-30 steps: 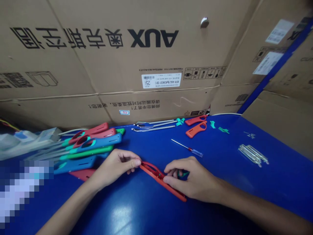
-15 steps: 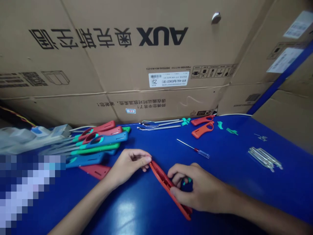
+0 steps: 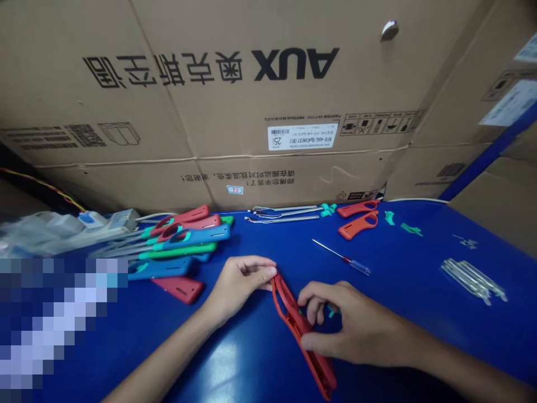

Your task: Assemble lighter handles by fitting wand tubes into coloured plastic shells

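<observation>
The left hand [image 3: 247, 277] pinches the far end of the red casing [image 3: 298, 326] between thumb and fingers; the right hand [image 3: 339, 322] grips it midway along its right side. The casing slants between them, its near end projecting past both hands, its long seam gaping. Beyond lies a screwdriver [image 3: 358, 267]; coloured lighters [image 3: 197, 235] are heaped left, metal strips [image 3: 474, 280] lie right.

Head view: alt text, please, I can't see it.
The left hand pinches the far end of a gaping red casing while the right hand holds its side. On the blue table beyond lie a screwdriver and, leftward, piled colored handles.
</observation>
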Demonstrator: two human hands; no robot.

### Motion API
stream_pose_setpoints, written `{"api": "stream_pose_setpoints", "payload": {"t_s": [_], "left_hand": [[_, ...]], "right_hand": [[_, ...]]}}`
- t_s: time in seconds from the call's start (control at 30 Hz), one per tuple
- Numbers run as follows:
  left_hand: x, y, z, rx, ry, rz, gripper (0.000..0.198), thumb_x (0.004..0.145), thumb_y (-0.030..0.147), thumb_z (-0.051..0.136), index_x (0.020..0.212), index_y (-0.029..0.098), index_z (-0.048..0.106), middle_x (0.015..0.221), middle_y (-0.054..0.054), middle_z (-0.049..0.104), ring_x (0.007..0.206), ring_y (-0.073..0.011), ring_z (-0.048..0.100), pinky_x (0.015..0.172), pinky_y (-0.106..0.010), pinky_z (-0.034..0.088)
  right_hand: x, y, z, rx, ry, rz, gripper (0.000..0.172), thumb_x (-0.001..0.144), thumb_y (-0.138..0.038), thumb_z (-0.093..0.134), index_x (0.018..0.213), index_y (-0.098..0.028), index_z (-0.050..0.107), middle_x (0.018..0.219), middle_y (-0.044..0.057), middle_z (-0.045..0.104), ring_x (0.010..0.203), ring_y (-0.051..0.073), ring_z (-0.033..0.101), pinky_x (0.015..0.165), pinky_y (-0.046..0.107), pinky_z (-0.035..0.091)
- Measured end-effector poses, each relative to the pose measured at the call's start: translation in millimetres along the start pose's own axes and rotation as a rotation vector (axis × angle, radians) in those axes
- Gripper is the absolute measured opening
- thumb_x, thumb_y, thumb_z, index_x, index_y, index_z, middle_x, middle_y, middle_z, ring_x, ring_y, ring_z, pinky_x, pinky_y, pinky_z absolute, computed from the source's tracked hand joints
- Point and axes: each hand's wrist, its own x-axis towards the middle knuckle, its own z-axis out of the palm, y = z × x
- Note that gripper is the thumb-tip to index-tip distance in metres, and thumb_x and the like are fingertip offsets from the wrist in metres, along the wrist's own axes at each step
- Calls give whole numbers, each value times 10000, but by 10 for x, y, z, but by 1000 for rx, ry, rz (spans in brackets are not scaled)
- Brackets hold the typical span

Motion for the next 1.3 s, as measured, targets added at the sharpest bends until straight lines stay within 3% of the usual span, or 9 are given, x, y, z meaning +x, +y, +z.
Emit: {"api": "stream_pose_setpoints", "payload": {"t_s": [0.17,0.3,0.47,0.6,0.73,0.9,1.1,1.2,1.3], "left_hand": [[-64,9,116,-15,78,48,458,648,484,813,926,131,728,727,-52,746,644,-188,706,664,-335,607],[-131,54,236,1,93,71,358,649,467,811,783,140,748,653,-40,736,607,-189,694,631,-311,599],[-188,111,305,37,105,91,290,640,430,816,690,150,754,613,-41,733,565,-192,679,580,-289,579],[-202,126,286,55,138,98,278,652,418,806,690,149,750,599,-44,728,551,-191,676,558,-280,570],[-227,152,288,46,130,103,372,645,426,808,869,134,756,665,-54,746,558,-194,681,564,-297,583],[-238,200,273,-56,112,101,677,721,458,745,1284,124,575,936,-120,754,715,-228,708,576,-334,597],[-149,87,206,61,35,64,457,693,395,751,1055,127,676,876,-112,746,709,-219,690,575,-308,574],[-126,-33,188,195,-21,96,341,716,372,710,972,146,690,861,-94,743,719,-204,681,594,-287,559],[-149,-116,184,371,-92,175,238,801,351,634,952,178,697,852,-65,739,736,-186,672,645,-270,539]], "right_hand": [[22,-43,-41,-50,88,-76,231,681,-352,746,862,-231,669,816,-18,665,772,146,587,709,252,458],[116,-140,-64,-91,241,-81,196,741,-389,692,768,-201,644,652,-31,587,566,99,499,519,221,389],[187,-268,3,-121,159,-33,266,813,-389,598,631,-202,546,512,-52,541,446,74,429,421,217,292],[158,-319,60,-204,186,27,299,759,-376,616,550,-207,486,448,-46,514,391,74,377,373,228,240],[61,-322,53,-260,215,46,280,736,-286,582,500,-203,456,422,-39,489,377,71,337,371,237,219],[-32,-237,-386,-140,346,76,181,713,-240,576,541,-188,560,466,-40,496,429,75,393,402,208,291],[-20,310,-1267,97,676,394,144,749,-194,586,623,-157,644,492,7,584,404,86,494,360,181,370],[0,641,-1446,131,698,514,211,784,-157,554,581,-147,611,497,32,598,390,86,503,350,182,394],[41,840,-1446,113,651,613,220,783,-140,574,564,-144,600,492,51,616,388,101,531,350,192,425]]}}
